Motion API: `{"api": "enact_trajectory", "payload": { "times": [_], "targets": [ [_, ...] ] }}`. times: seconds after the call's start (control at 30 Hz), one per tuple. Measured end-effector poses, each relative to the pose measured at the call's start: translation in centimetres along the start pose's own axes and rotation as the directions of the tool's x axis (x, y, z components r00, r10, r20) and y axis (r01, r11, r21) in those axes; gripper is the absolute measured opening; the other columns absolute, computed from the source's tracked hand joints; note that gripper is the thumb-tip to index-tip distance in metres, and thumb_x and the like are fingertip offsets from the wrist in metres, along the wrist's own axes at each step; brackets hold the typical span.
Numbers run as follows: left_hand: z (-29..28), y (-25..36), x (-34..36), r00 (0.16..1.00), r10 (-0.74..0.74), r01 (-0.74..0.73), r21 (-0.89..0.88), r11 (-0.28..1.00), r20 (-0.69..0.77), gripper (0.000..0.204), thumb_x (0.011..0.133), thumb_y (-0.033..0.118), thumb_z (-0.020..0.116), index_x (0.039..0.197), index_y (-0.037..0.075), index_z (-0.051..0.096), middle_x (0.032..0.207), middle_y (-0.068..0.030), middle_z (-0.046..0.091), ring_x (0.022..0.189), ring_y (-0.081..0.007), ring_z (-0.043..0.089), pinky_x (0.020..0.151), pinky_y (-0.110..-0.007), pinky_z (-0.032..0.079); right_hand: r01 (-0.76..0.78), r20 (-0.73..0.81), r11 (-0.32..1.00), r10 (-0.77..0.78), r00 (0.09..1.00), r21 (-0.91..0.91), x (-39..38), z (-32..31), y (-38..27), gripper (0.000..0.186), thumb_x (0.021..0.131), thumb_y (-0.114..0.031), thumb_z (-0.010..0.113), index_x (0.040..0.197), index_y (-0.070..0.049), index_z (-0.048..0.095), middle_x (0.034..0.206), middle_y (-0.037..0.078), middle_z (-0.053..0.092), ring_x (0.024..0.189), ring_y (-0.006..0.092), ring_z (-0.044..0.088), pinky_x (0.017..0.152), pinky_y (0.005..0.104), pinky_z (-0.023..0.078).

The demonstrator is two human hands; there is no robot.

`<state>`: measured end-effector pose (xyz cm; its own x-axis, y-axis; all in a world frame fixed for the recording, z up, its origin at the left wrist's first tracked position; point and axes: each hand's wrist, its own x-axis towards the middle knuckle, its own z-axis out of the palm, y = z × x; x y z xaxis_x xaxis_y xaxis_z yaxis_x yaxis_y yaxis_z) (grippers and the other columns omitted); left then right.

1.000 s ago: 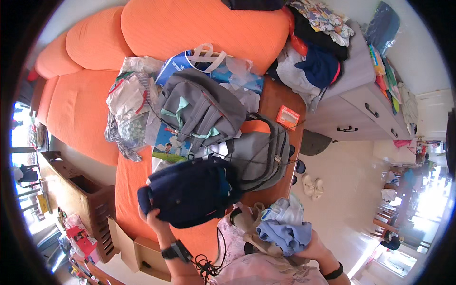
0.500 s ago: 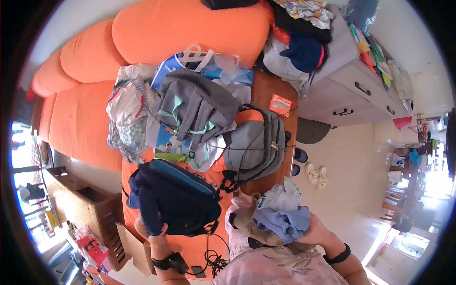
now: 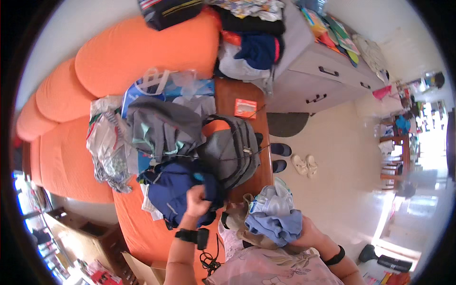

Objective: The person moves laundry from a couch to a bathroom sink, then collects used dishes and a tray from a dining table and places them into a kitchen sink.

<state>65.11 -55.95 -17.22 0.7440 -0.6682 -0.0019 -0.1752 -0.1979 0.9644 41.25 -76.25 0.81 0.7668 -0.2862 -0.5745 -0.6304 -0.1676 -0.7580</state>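
A navy backpack (image 3: 168,190) lies on the orange seat, against two grey backpacks. My left hand (image 3: 197,202) is closed on its upper side, with the fingertips partly hidden. At my lap, my right hand (image 3: 304,233) is wrapped round the side of a bundled blue cloth (image 3: 275,225). A pale, whitish cloth (image 3: 273,199) sits on top of that bundle. Beneath and beside the cloths is a khaki fabric item (image 3: 237,221), its kind unclear. One grey backpack (image 3: 164,126) has mint straps; the other grey backpack (image 3: 228,152) stands nearer the wooden edge.
Crumpled plastic bags (image 3: 107,142) and a blue-and-white carrier bag (image 3: 137,95) lie along the orange sofa (image 3: 142,52). A small red box (image 3: 245,108) sits on the wooden surface. Black cable (image 3: 209,261) coils near my lap. Dark slippers (image 3: 280,149) and cream shoes (image 3: 304,165) stand on the floor.
My left hand has moved right and up across the navy backpack, which now lies farther up against the grey ones. The view has shifted. My right hand keeps the cloth bundle at my lap.
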Motion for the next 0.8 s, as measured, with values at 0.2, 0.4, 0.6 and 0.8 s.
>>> {"api": "enact_trajectory", "payload": {
  "times": [0.2, 0.4, 0.6, 0.8],
  "targets": [
    [-7.1, 4.8, 2.2, 0.978, 0.101, -0.107, 0.023, 0.994, 0.181, 0.017, 0.055, 0.006, 0.059, 0.071, 0.001, 0.056, 0.056, -0.0029, 0.046, 0.051, -0.013, 0.044, 0.048, -0.026, 0.034, 0.085, -0.12, 0.994, -0.092, 0.989, -0.062, -0.8, -0.7, 1.1, 0.059, 0.062, -0.024, 0.071, 0.113, -0.006, 0.049, 0.105, 0.016, 0.056, 0.096, 0.0319, 0.055, 0.083, 0.0355, 0.044],
    [-0.8, 3.2, -0.9, 0.858, 0.275, -0.388, 0.195, 0.901, 0.434, 0.024, 0.045, 0.008, 0.06, 0.051, 0.008, 0.037, 0.049, -0.0077, 0.041, 0.047, -0.0299, 0.043, 0.045, -0.037, 0.03, 0.04, -0.187, 0.999, -0.044, 0.981, -0.027, -2.1, -0.9, 0.6, 0.058, 0.063, -0.024, 0.071, 0.114, -0.006, 0.049, 0.108, 0.016, 0.055, 0.097, 0.0318, 0.055, 0.085, 0.0362, 0.043],
    [1.1, 6.2, 0.2, 0.777, 0.022, -0.452, 0.533, 0.715, 0.63, 0.024, 0.062, 0.02, 0.066, 0.07, 0.004, 0.05, 0.061, -0.0111, 0.053, 0.064, -0.0309, 0.054, 0.06, -0.04, 0.041, 0.219, -0.391, 0.956, -0.129, 0.911, 0.195, -7.3, -4.9, 4.3, 0.056, 0.063, -0.022, 0.072, 0.113, -0.008, 0.051, 0.111, 0.01, 0.055, 0.098, 0.0264, 0.055, 0.087, 0.0356, 0.041],
    [2.2, 12.0, 1.5, 0.719, -0.094, -0.502, 0.608, 0.614, 0.688, 0.03, 0.07, 0.02, 0.063, 0.09, -0.001, 0.055, 0.077, -0.0166, 0.059, 0.074, -0.0337, 0.056, 0.068, -0.041, 0.044, -0.117, -0.851, 0.936, -0.242, 0.466, -0.331, -14.6, -6.6, 9.4, 0.048, 0.07, -0.015, 0.066, 0.115, -0.006, 0.052, 0.108, 0.009, 0.058, 0.098, 0.023, 0.055, 0.085, 0.0354, 0.042]
  ]
}}
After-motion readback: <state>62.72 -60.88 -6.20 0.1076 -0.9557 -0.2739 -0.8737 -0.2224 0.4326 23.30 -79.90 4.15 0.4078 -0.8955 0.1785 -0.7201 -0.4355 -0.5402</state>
